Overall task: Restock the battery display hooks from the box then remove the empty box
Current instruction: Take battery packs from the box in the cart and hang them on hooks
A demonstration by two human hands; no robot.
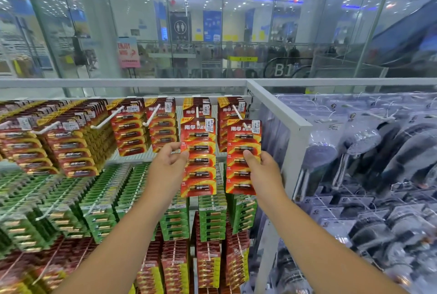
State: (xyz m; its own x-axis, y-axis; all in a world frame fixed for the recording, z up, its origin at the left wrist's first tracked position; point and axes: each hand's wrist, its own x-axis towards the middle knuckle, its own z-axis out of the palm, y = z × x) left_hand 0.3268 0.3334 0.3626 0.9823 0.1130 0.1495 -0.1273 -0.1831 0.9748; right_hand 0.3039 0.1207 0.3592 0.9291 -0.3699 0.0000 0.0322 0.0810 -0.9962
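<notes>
At the top row of the white wire display rack, well into restocking but not finished, to judge by the hooks. Leftward, packed tight with red-and-gold battery cards; toward the right, thinner, with bare lengths of white peg hook poking out past shorter stacks. No box anywhere in view, so cannot tell how much stock remains in it, nor whether it is empty; removal of it evidently not yet done.

Held up in front of the right-hand end of that row, two cards at once. Left hand: curled round the left edge of a red blister card of five slim batteries, thumb across its front, fingers behind it and hidden. Card raised before a hook with a short stack, hanging hole not clearly on the peg. Right hand: pinching a second red five-battery card near its middle, thumb pressed flat on the front, remaining fingers hidden behind. Top of this card level with the tip of the rightmost white peg, seemingly just at or over it; cannot tell for certain whether threaded.

Below, rows of green battery cards hanging full. To the right, clear-bagged shower heads.
</notes>
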